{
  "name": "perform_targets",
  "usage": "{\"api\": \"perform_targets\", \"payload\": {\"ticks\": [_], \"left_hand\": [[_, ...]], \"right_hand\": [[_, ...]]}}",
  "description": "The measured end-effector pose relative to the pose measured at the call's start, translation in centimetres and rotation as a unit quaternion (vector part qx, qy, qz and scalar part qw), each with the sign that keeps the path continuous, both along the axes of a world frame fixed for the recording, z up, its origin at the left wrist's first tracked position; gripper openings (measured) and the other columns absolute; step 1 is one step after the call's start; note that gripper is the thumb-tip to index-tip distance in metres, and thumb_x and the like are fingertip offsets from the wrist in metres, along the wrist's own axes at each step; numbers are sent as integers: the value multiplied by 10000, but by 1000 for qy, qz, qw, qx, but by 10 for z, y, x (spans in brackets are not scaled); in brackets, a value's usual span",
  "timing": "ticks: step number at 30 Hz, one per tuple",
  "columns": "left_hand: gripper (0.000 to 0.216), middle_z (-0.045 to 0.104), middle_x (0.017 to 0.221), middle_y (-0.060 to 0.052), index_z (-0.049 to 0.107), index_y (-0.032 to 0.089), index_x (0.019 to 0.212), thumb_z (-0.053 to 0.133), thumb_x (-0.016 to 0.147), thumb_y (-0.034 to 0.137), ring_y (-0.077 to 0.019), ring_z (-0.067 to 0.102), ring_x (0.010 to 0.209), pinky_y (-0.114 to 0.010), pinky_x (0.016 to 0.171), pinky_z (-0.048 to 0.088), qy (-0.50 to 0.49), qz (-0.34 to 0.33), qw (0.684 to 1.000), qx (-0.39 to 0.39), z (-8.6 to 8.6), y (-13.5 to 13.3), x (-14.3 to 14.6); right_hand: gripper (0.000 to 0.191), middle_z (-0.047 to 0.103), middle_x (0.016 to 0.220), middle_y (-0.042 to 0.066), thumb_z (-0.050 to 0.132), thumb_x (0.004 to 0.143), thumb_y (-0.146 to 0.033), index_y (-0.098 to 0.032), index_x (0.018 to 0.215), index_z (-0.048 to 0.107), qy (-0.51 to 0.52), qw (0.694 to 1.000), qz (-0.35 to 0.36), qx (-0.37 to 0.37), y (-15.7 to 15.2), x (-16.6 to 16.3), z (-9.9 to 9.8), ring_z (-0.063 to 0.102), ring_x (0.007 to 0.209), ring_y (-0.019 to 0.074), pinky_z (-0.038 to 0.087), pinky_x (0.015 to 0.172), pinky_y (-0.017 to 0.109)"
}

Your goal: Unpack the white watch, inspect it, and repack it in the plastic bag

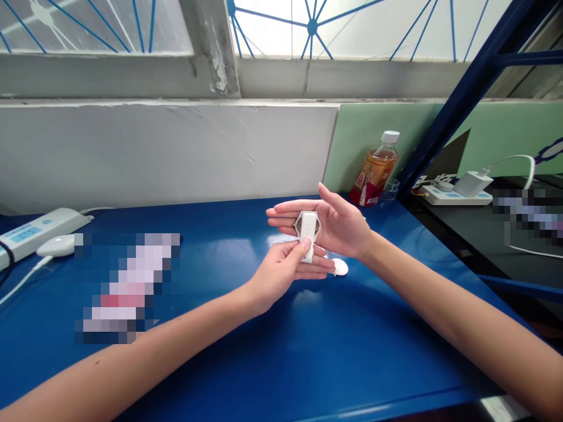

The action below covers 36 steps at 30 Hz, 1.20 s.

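A small white oblong device (309, 221) with a thin clear, many-sided rim around its upper end is pinched in my left hand (281, 264). The left thumb presses on its lower part, with the fingers stretched beneath. My right hand (338, 228) is spread flat, palm showing, just behind the device's upper end; whether it touches the device I cannot tell. On the blue tabletop (281, 346), by the left fingertips, lies a white round piece (340, 267). Something pale and partly see-through behind the hands is mostly hidden.
Behind the right hand, a bottle of amber drink (375, 170) stands against the wall. At the left are a white power strip (44, 231), a white cabled piece (59, 245) and a blurred-out object (132, 287). A blue diagonal post (457, 99) and another power strip (460, 194) are at right.
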<state>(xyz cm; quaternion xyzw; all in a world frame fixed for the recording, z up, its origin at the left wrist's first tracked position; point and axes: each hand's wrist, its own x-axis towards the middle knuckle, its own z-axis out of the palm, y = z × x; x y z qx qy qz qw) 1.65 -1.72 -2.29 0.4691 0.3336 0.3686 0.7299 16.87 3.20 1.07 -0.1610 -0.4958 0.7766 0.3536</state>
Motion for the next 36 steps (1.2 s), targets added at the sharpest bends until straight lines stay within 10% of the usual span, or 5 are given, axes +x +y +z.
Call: {"api": "perform_targets", "payload": {"ticks": [12,19,27,31,36], "left_hand": [[402,690,686,-68,661,90,886,657,870,492,-184,683,642,-310,686,545,-16,16,1000,-2,3,3,-3],[411,541,445,11,674,133,719,568,887,492,-108,528,406,-225,503,448,63,-9,995,71,4,5,-11],[581,531,431,8,588,155,532,413,948,521,-85,450,363,-219,450,378,212,19,963,163,6,1,-11],[445,610,579,2,665,156,707,411,970,410,-102,490,479,-228,499,392,274,117,901,316,9,2,-16],[350,700,1071,-118,644,138,1131,606,864,360,-266,633,979,-400,855,504,405,91,714,563,2,12,-25]], "right_hand": [[352,686,1265,106,481,964,-373,-153,1097,721,-52,995,-63,63,6,3,-5,594,1234,255,424,1078,405],[330,750,916,77,564,939,-394,-161,1113,721,-320,886,-173,287,-19,31,-6,684,782,198,529,671,299],[319,680,682,30,657,871,-424,-168,1032,759,-350,844,-290,285,-39,52,-22,545,501,123,434,458,251],[285,668,666,27,637,877,-406,-162,942,769,-333,829,-365,262,-34,59,-26,535,482,111,442,454,241],[324,687,677,42,580,898,-403,-136,921,762,-389,794,-362,294,-25,66,-36,554,506,133,436,475,256]]}}
